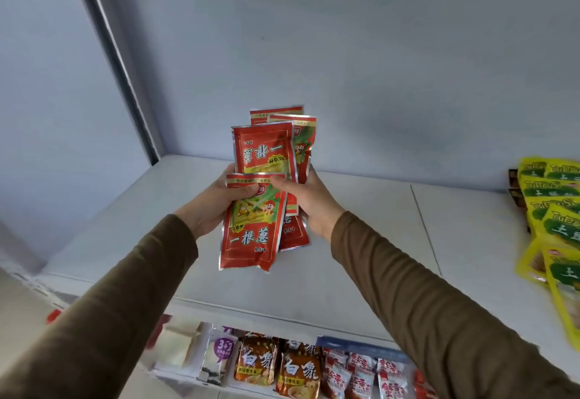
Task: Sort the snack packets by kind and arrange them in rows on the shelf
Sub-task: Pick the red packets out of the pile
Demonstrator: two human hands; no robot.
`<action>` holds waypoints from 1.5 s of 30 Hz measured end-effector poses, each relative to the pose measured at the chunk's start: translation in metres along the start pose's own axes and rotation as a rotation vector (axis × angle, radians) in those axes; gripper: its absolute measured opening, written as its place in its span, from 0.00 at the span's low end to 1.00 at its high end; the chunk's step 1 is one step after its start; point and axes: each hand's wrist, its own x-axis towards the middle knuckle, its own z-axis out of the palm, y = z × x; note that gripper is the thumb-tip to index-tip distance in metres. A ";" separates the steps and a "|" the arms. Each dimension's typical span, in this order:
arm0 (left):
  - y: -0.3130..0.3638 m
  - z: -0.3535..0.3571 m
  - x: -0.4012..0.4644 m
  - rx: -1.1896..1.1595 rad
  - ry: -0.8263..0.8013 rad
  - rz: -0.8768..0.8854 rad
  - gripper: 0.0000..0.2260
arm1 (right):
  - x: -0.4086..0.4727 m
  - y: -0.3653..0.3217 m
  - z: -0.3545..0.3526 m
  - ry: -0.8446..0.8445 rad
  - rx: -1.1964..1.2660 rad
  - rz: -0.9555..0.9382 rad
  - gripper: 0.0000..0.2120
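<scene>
Both hands [216,201] [309,201] grip red packets [251,226]; rear ones overlapped, perhaps five.

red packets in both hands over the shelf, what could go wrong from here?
1. The red packets are fanned loosely between the left hand and right hand; the lowest one hangs mostly free and could slip out.
2. They face different ways, one upside down, so the row may end up inconsistent.
3. The yellow packets spill over the shelf front edge at right; a nudge could drop them.
</scene>
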 end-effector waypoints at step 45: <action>-0.005 -0.211 0.018 -0.081 0.226 0.042 0.24 | 0.137 0.082 0.212 0.193 0.220 -0.017 0.24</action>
